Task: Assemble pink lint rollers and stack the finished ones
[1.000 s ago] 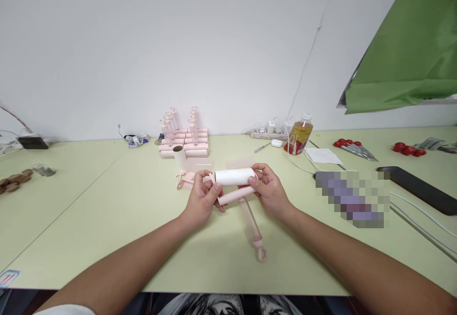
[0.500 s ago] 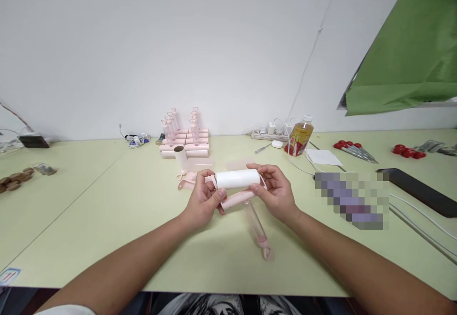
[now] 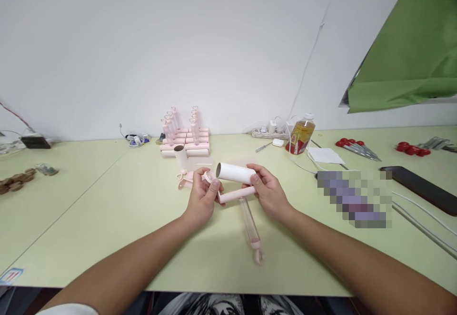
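Observation:
My right hand (image 3: 268,192) grips a white paper roll (image 3: 233,172) near its right end; the roll is tilted, its open left end free and facing me. My left hand (image 3: 202,198) pinches the pink frame of a lint roller (image 3: 236,195) at its left arm. The roller's clear handle (image 3: 249,223) points toward me and ends in a pink loop low over the table. Behind my hands lie loose pink parts (image 3: 186,181) and an upright white roll (image 3: 180,157).
A stack of pink lint rollers (image 3: 185,139) stands at the back. A drink bottle (image 3: 300,136), power strip (image 3: 269,133), white cables, red-handled tools (image 3: 352,146) and a black phone (image 3: 421,189) lie to the right. Green cloth (image 3: 407,53) hangs top right.
The white roll sat level between the frame's arms; now its left end has swung out of the frame and the roll is tilted. My hands stayed in place.

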The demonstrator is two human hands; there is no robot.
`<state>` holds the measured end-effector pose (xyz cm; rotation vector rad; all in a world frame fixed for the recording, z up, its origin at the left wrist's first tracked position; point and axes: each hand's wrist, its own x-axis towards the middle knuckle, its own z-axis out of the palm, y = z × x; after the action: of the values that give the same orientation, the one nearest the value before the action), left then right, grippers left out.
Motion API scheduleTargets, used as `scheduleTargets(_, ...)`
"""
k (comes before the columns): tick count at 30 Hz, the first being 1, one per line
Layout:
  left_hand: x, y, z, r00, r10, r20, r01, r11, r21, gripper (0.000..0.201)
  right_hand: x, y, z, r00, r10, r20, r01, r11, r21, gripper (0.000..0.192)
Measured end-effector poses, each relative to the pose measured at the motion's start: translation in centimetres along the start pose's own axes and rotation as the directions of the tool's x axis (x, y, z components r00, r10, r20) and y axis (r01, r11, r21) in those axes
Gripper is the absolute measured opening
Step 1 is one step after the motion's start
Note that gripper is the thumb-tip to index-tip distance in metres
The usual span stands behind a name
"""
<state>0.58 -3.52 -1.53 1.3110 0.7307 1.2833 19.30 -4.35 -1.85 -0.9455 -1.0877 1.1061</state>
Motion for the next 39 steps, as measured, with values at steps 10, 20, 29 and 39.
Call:
scheduleTargets(10, 0.0, 0.1, 0.0, 0.996, -0.050, -0.076, 0.052, 0.998, 0.019, 0.051, 0.0, -0.2, -0.1, 1.000, -0.008, 0.006, 0.007, 0.993, 0.120, 0.041)
scheduleTargets(20, 0.3, -0.4, 0.2, 0.993, 0.083, -0.079, -0.078, 0.995, 0.064, 0.044, 0.2, 0.8, 0.4, 0.999, 0.003, -0.050, 0.002, 0.994, 0.106, 0.042)
scheduleTargets(29, 0.4, 0.2, 0.0, 0.988, 0.114, -0.102, -0.110, 0.993, 0.039, 0.044, -0.4, -0.2, 0.6, 0.999, -0.043, 0.017, 0.041, 0.995, 0.088, 0.044)
scheduleTargets(39, 0.5, 0.6, 0.3, 0.990, 0.058, -0.130, -0.055, 0.998, 0.028, 0.046, -0.6, -0.3, 0.5, 0.994, -0.105, -0.006, 0.105, 0.993, 0.047, 0.043)
